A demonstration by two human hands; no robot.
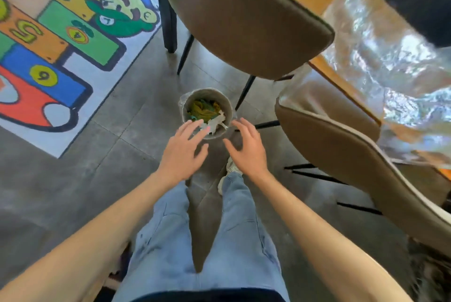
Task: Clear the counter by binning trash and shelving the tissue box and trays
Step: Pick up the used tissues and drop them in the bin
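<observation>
Grey tiled floor (102, 179), bright number rug (48, 40) at left, brown chairs (244, 21) by plastic-covered worktop (380, 40). Small round bin (188, 104) on floor holds crumpled trash (207, 111). Left hand (181, 153) and right hand (249, 150) hover over near rim, fingers spread, empty.

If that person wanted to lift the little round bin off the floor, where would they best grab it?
Probably by the rim of the bin, one hand on each side, coming from above. It stands upright and open-topped on the floor, and the left hand and right hand hover open on either side of it. Its walls are hard to see from overhead.
</observation>
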